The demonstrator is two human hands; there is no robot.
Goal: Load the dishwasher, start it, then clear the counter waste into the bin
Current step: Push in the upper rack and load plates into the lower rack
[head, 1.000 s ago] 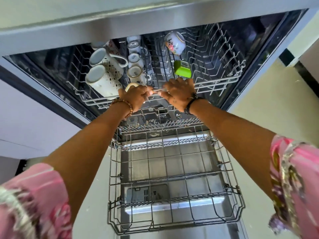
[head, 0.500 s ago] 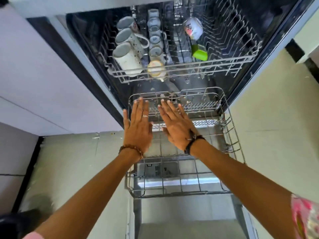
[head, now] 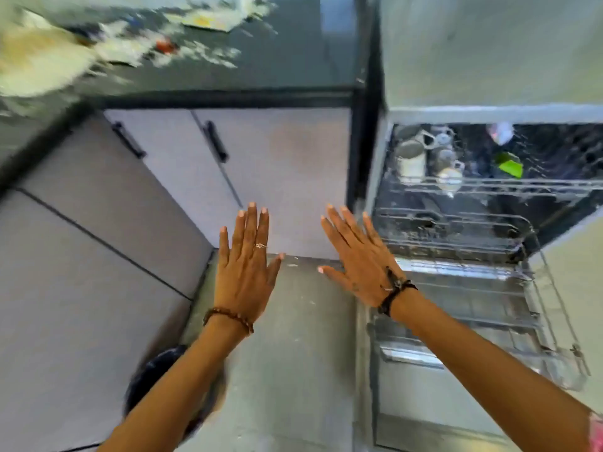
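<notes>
Both hands, left hand [head: 243, 272] and right hand [head: 360, 259], are hovering flat-fingered and gripping nothing, while the dishwasher [head: 489, 243] is standing open with mugs [head: 410, 159] racked, and waste [head: 130, 47] is lying on the tabletop [head: 293, 53].

The scene is evenly and softly lit, without hard shadows. Heavy motion blur is seen on the worktop [head: 195, 60] and dishwasher [head: 489, 197]. Lines are bowed near the edges.
</notes>
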